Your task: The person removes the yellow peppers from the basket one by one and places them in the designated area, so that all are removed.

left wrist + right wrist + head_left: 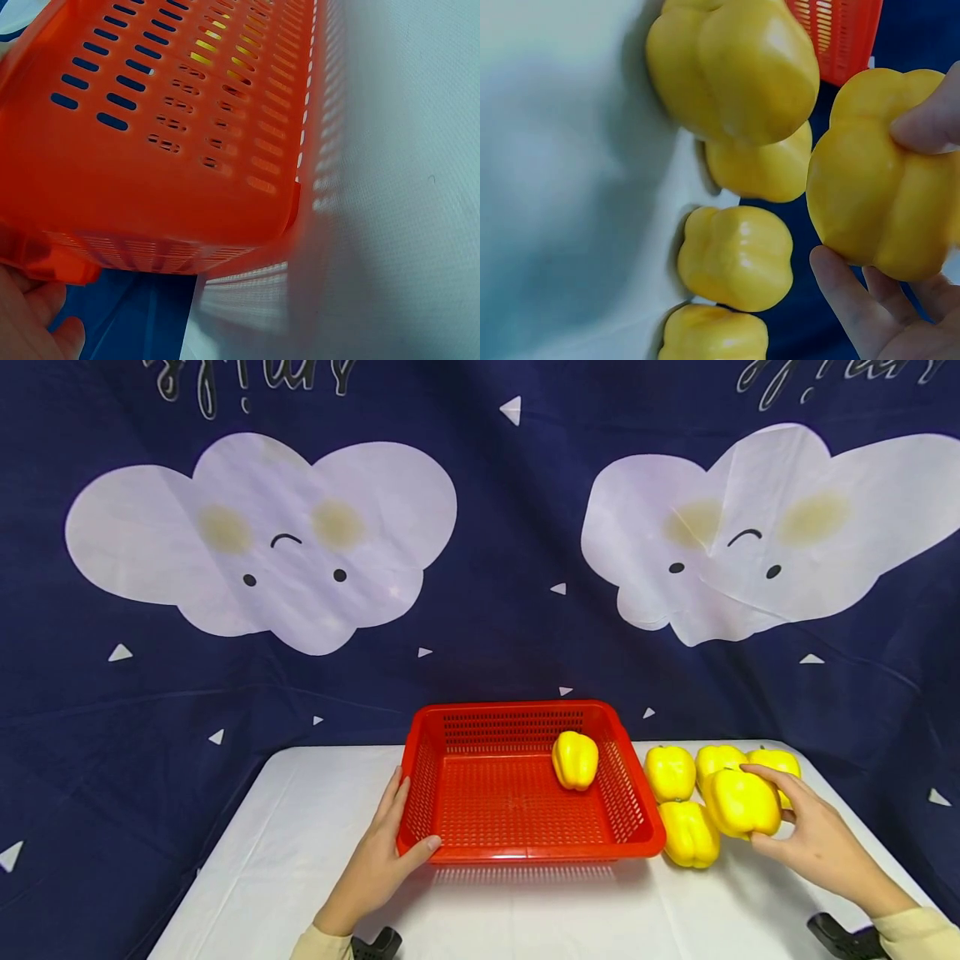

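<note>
A yellow bell pepper (744, 803) is held by my right hand (821, 843), thumb on one side and fingers on the other; in the right wrist view this pepper (885, 180) is raised off the table. Below and behind it, several more yellow bell peppers (689, 835) rest on the table right of the basket. My left hand (382, 852) grips the near left corner of the red plastic basket (517, 853), thumb over the rim and fingers along the outer left side. One bell pepper (575, 761) lies inside the basket, toward its back right.
A table with a white cloth (300, 827) carries the basket and peppers. Directly behind its back edge hangs a dark blue curtain (510, 610) with cloud faces and small white triangles.
</note>
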Available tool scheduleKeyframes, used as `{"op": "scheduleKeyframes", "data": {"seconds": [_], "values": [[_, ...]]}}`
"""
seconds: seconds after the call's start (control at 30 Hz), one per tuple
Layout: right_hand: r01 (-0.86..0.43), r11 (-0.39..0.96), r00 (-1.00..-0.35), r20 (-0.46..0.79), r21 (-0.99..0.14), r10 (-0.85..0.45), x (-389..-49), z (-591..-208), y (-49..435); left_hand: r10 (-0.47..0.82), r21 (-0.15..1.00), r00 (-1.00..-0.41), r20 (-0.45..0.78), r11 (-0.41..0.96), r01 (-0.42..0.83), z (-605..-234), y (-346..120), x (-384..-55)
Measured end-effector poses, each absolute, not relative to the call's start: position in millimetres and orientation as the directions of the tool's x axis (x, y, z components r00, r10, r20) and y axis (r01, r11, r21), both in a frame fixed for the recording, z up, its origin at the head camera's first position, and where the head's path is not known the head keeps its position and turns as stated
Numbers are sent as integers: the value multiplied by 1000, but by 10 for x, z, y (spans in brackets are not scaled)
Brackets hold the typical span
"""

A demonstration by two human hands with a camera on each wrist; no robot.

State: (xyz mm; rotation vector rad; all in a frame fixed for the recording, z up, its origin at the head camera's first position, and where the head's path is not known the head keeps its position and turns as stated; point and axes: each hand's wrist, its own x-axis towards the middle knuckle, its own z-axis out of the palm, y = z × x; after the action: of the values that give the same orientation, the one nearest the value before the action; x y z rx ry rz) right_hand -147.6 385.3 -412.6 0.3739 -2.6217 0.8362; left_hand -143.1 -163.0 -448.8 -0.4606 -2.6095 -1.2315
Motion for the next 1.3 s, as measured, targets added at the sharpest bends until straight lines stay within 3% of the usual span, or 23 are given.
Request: {"op": "scheduleKeyframes", "data": {"seconds": [0.5,1.3], "values": [[-284,829,-919,383,-482,-92,-1445,-4302,3980,190,707,-926,327,601,373,-4490,-1631,-1437],[-172,855,-972,228,-490,-65,-1459,-4533,4125,191,715,-927,323,593,371,-4486,-1633,-1431]]}}
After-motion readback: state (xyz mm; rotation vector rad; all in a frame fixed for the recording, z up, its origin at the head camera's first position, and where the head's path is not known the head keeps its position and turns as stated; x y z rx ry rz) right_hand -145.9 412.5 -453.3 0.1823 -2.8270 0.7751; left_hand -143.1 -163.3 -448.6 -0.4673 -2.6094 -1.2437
